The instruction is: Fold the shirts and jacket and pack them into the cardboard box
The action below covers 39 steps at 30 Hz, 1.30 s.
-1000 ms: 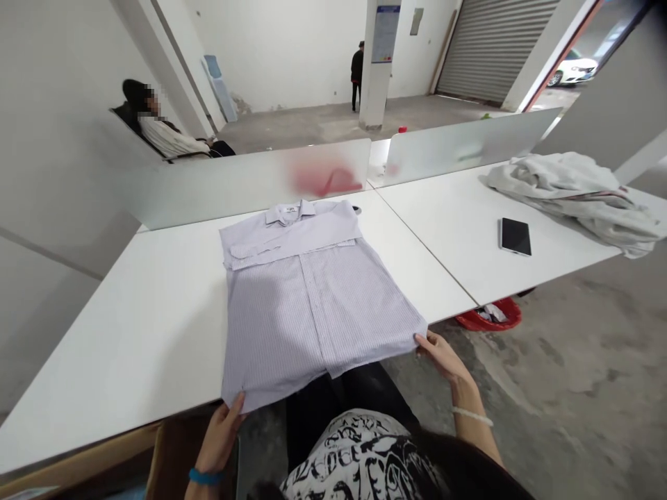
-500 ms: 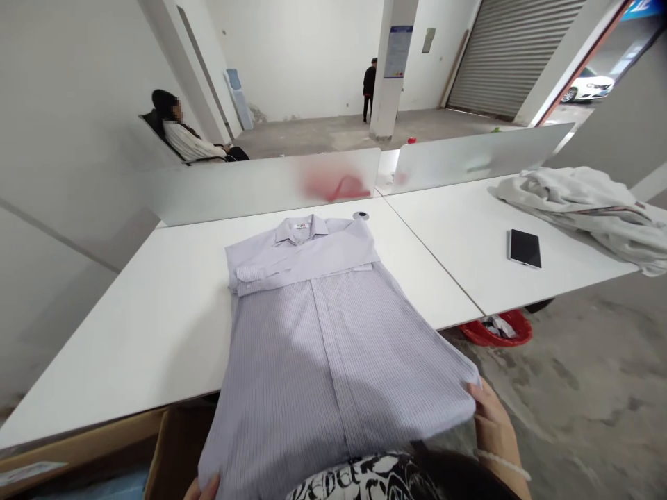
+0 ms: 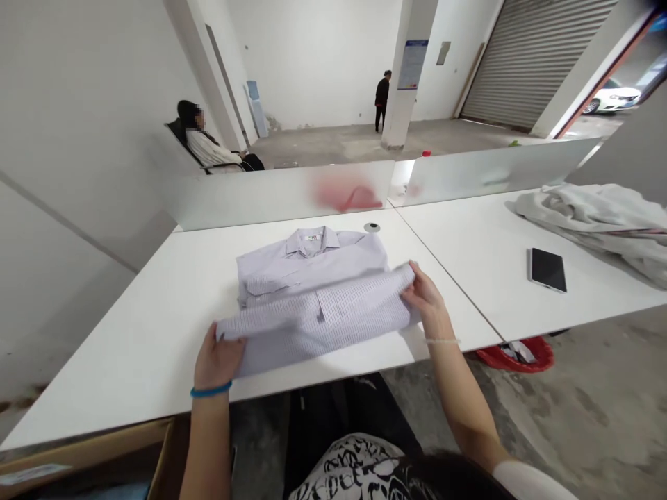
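Observation:
A pale lilac striped shirt (image 3: 333, 323) lies on the white table (image 3: 140, 319), its collar toward the far side and its sleeves laid across the chest. The lower part is turned up over the body, with its hem edge raised near the sleeves. My left hand (image 3: 219, 355), with a blue band at the wrist, grips the left corner of the raised hem. At the right corner, my right hand (image 3: 424, 295) pinches the cloth between thumb and fingers; a pale bracelet circles that wrist.
A frosted divider (image 3: 281, 194) runs along the table's far edge. To the right are a dark-screened device (image 3: 547, 269) and a heap of white cloth (image 3: 599, 219). A cardboard box (image 3: 104, 448) stands below left, a red bin (image 3: 542, 354) below right. One person sits, another stands farther back.
Both hands have moved up and away from my body, carrying the shirt's hem from beyond the table's near edge onto the shirt's body. The long lower part is now doubled over.

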Motion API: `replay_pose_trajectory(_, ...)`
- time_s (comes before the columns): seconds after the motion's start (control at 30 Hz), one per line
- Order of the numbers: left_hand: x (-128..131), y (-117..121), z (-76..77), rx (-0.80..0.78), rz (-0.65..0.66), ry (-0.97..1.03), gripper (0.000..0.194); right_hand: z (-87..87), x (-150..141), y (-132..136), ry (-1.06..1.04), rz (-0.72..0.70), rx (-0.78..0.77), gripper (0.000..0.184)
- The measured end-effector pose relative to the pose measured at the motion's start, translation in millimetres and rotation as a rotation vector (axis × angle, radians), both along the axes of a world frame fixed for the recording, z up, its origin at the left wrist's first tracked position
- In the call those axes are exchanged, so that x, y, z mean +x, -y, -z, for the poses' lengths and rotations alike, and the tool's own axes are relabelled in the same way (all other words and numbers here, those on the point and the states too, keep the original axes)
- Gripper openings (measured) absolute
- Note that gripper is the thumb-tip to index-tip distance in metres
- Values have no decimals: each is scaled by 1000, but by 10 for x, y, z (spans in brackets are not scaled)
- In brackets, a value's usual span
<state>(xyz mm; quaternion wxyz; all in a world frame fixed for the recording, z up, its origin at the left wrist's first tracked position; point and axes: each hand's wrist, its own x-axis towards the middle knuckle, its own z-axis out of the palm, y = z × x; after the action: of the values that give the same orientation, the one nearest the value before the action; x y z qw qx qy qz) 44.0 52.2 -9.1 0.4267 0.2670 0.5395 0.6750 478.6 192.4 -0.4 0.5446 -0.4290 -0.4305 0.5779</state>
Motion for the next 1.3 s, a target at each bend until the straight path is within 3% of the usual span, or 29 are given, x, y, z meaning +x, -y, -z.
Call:
replay_pose_trajectory(0.1, 2, -756, -351, 67, 104, -174, 53, -232, -379, -715, 11, -64, 99, 43)
replay_pose_trajectory(0.17, 42, -1145, -431, 0, 111, -399, 59, -248, -637, -1025, 225, -97, 183, 57)
replay_pose_trajectory(0.23, 130, -1381, -363, -67, 71, -633, 60, -137, -853, -1162, 604, -111, 262, 63)
replay_pose_trajectory(0.3, 247, -1465, -179, -140, 101, -945, 60, 64, -1004, -1155, 892, -123, 315, 63)
replay_pose_trajectory(0.43, 408, -1425, 247, -300, 261, -1465, 56, 462, -1118, -1017, 1249, -163, 436, 60)
replay_pose_trajectory(0.53, 404, -1427, 386, -362, 266, -1609, 57, 589, -1122, -1020, 1583, -165, 520, 57)
replay_pose_trajectory(0.73, 359, -1433, 386, -478, 257, -1742, 61, 619, -1111, -1088, 1664, -154, 512, 58)
replay_pose_trajectory(0.9, 421, -1234, 392, -465, 243, -1781, 60, 602, -1071, -918, 1673, -204, 488, 59)
replay_pose_trajectory(1.1, 573, -661, 365, -485, 274, -1798, 61, 614, -918, -364, 1690, -183, 550, 59)
replay_pose_trajectory(1.2, 660, -308, 420, -486, 269, -1792, 61, 682, -811, -30, 1678, -152, 606, 59)
replay_pose_trajectory(1.3, 691, -129, 473, -492, 275, -1788, 61, 687, -762, 122, 1636, -170, 581, 61)
